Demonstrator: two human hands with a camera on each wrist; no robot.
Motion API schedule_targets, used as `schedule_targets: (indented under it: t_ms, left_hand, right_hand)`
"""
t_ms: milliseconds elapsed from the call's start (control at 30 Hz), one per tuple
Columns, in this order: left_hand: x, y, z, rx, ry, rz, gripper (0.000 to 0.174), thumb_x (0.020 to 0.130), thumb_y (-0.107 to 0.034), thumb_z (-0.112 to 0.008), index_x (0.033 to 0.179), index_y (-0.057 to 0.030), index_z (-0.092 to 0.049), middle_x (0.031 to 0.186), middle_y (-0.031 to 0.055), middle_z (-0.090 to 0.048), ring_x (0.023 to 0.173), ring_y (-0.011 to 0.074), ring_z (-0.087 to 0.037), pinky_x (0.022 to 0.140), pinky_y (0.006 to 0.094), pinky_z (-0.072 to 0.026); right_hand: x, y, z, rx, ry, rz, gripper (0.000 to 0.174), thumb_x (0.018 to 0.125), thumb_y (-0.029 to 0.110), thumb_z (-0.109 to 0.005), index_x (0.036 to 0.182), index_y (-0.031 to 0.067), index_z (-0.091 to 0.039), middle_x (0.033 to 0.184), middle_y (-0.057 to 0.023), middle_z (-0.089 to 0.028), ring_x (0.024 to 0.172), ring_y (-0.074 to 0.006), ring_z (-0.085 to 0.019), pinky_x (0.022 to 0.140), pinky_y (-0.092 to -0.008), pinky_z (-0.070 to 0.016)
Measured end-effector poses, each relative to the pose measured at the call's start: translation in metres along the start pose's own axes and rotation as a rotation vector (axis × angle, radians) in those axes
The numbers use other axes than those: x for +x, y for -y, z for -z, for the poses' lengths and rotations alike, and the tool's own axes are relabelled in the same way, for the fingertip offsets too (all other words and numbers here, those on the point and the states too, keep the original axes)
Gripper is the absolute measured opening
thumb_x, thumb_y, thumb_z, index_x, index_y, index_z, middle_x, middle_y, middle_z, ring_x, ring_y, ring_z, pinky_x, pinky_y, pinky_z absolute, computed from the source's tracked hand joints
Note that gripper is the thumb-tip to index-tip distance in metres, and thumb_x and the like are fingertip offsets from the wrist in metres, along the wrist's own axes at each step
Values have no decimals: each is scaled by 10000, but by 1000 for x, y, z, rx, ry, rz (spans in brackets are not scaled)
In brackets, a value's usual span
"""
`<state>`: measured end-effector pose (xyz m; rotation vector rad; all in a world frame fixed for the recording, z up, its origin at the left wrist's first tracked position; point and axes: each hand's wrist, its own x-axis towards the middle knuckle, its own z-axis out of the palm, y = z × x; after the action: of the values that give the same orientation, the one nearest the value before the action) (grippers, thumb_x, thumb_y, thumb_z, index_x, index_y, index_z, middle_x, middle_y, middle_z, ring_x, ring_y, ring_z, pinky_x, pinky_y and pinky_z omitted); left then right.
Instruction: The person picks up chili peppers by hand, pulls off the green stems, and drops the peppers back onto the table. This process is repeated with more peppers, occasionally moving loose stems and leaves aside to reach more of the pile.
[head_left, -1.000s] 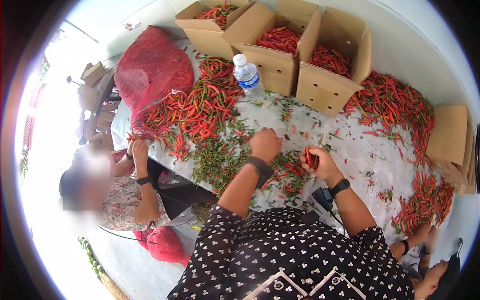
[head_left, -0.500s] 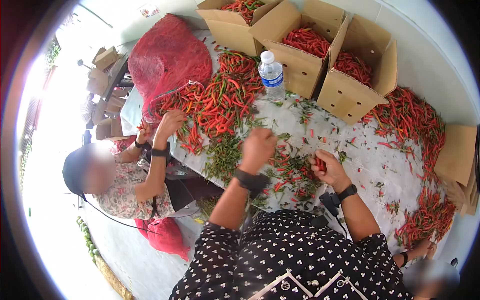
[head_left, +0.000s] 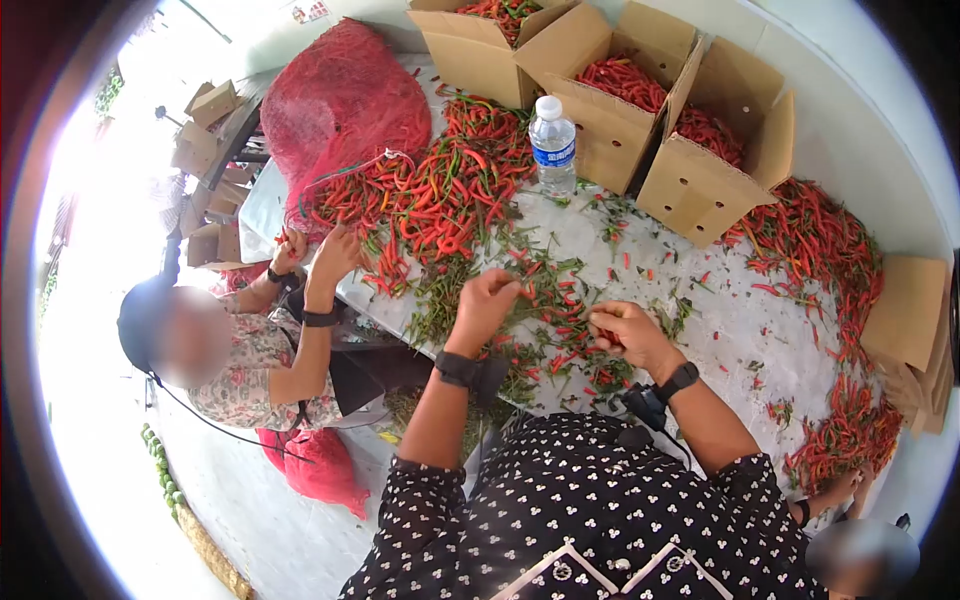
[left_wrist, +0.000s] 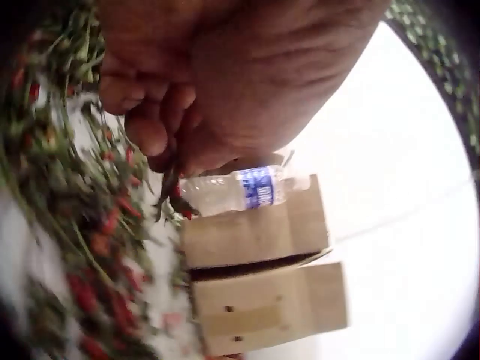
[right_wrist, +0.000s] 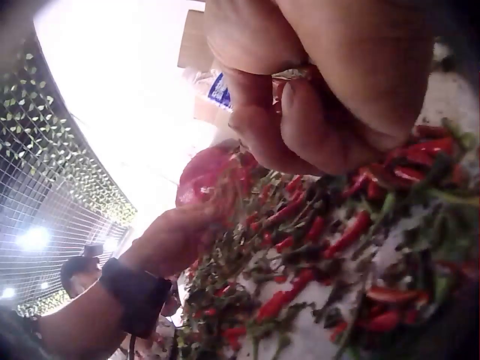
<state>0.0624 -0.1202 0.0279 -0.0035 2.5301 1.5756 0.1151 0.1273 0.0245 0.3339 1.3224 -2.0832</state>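
My left hand is above the strewn stems and leaves, its thumb and fingers pinching a small dark green sprig with red bits. Close by on the right, my right hand has its fingers curled round red chilies, mostly hidden in its grasp. Below and between the hands lie loose red chilies mixed with green stems and leaves. Farther back on the left is a larger heap of red chilies.
A water bottle stands before cardboard boxes of chilies. A red mesh sack lies at the back left, and another chili heap runs along the right. One person works at the left, another at the lower right.
My left hand has moved left and toward my body, its fingers now pinching the sprig. My right hand has shifted left over the loose chilies. The left-hand person's hands have moved apart.
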Motion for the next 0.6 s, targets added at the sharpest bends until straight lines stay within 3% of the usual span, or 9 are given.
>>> schedule_targets:
  t_ms: [67,100,267,333,400,467,533,600]
  left_hand:
    - [-13,-14,-9,-255,149,81,185,810,-162,-607,887,5,-614,756,14,-588,671,73,-506,576,257,-411]
    - [-18,-16,-15,-293,150,15,166,808,-151,-614,874,2,-611,778,0,-578,709,79,-513,619,242,-413]
    - [-35,-28,-30,-231,148,-111,127,797,-104,-620,862,2,-597,784,21,-562,716,90,-512,635,241,-414]
    - [-39,-33,-34,-218,155,-125,118,797,-95,-612,854,5,-588,770,31,-560,693,90,-506,641,240,-415]
    - [-41,-36,-37,-260,172,-172,108,807,-106,-595,838,-3,-581,736,12,-545,659,79,-482,615,230,-396]
    - [-40,-27,-38,-431,392,60,114,858,-129,-548,847,-16,-559,690,-36,-476,614,44,-379,568,214,-329]
    - [-40,-27,-37,-528,451,87,114,878,-127,-524,851,-21,-554,691,-37,-465,609,52,-377,572,219,-324]
    - [-40,-30,-37,-831,527,206,119,898,-128,-500,869,-24,-550,689,-39,-455,613,63,-390,567,226,-329]
  right_hand:
    - [4,7,-15,0,-5,6,206,878,157,-563,1012,3,-533,734,-23,-531,537,-64,-469,390,-185,-276]
    - [6,8,-21,13,-1,0,208,876,159,-567,1014,5,-536,731,-13,-522,535,-62,-466,394,-184,-276]
    - [3,10,-38,11,52,-7,179,859,164,-588,968,23,-568,665,39,-479,512,-44,-422,390,-188,-242]
    - [0,6,-36,22,66,8,185,839,161,-608,952,15,-596,675,29,-514,526,-42,-434,413,-201,-287]
    - [-1,3,-36,-349,-91,154,203,814,157,-631,938,-4,-620,703,15,-557,544,-39,-448,462,-216,-344]
    - [-9,12,-36,-437,-86,171,193,802,158,-640,902,-6,-641,700,15,-577,566,-39,-452,513,-228,-378]
    - [-7,13,-33,-608,-25,232,176,809,167,-638,874,5,-645,659,31,-558,568,-39,-440,508,-230,-370]
    - [-11,20,-33,-603,13,293,155,807,162,-639,848,12,-647,633,36,-547,562,-38,-429,504,-229,-366]
